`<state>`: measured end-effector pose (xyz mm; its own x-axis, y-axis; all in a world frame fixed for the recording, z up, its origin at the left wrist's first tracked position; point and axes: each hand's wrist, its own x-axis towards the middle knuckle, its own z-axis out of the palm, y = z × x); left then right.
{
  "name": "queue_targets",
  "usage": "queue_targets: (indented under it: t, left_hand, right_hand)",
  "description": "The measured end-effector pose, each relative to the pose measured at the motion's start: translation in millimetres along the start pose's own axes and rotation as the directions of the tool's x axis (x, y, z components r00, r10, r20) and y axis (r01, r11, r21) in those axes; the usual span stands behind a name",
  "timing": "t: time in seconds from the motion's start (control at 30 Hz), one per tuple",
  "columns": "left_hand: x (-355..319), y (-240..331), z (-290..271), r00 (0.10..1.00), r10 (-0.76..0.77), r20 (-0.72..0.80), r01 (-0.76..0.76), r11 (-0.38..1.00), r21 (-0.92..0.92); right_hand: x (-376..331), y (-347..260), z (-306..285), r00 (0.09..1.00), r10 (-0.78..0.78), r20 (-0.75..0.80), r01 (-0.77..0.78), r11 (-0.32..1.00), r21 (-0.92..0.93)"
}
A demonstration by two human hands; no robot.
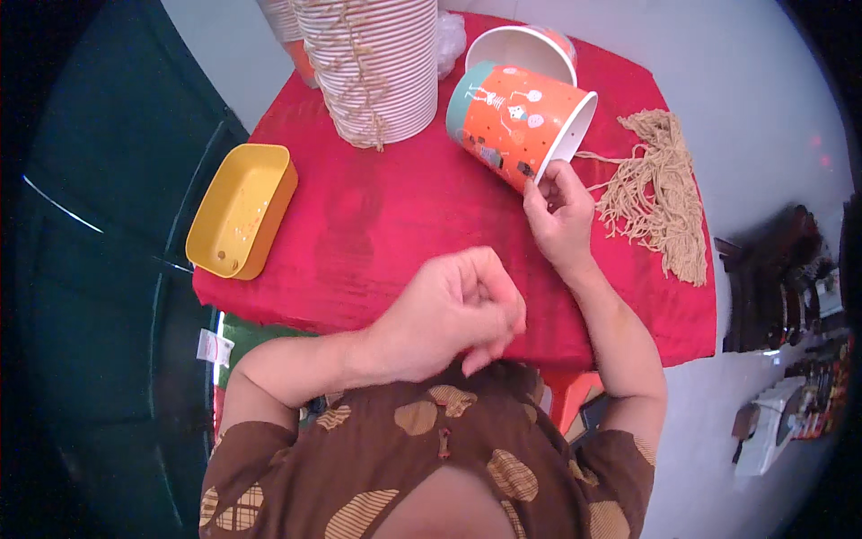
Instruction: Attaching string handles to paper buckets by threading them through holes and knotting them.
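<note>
An orange paper bucket (512, 112) with a teal base band, white lining and printed skeleton figures lies tilted on its side at the back right of the table. My right hand (561, 211) pinches its white rim at the near edge. Close to my body, my left hand (453, 310) is raised over the table's front edge, its fingers curled in. Whatever those fingers may hold is too small or hidden to see. Beside the right hand lies a bundle of tan strings (660, 198), with a few strands trailing toward the bucket.
A tall stack of white-rimmed buckets (377, 72), with knotted string down its side, stands at the back. Another bucket (530, 49) lies behind the held one. A yellow plastic tub (283, 198) with small bits inside sits at left on the red-covered table (350, 242).
</note>
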<state>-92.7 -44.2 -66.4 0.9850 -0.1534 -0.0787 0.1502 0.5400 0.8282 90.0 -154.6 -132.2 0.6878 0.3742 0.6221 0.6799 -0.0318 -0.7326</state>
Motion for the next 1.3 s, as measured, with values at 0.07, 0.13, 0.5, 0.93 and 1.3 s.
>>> queue_targets:
  t: [0.07,0.13,0.5,0.93,1.3]
  left_hand:
    - [-7,0,9,0.986,-0.166,0.019,0.167,0.981,-0.099]
    - [-18,-5,11,0.960,-0.272,0.061,0.278,0.952,-0.126]
    - [-53,-3,46,0.800,-0.428,0.421,0.512,0.852,-0.107]
    - [-63,7,57,0.855,-0.286,0.432,0.414,0.878,-0.239]
    - [-78,90,-63,0.841,0.366,-0.400,-0.171,0.879,0.445]
  right_hand:
    - [-1,8,1,0.999,0.040,0.030,-0.040,0.999,0.021]
    - [0,6,1,0.999,0.007,0.045,-0.007,1.000,-0.003]
    - [1,5,-7,0.994,-0.097,0.043,0.099,0.993,-0.067]
    - [7,9,1,0.994,-0.096,0.060,0.100,0.992,-0.075]
    - [-3,1,-10,0.995,-0.031,0.093,0.040,0.994,-0.098]
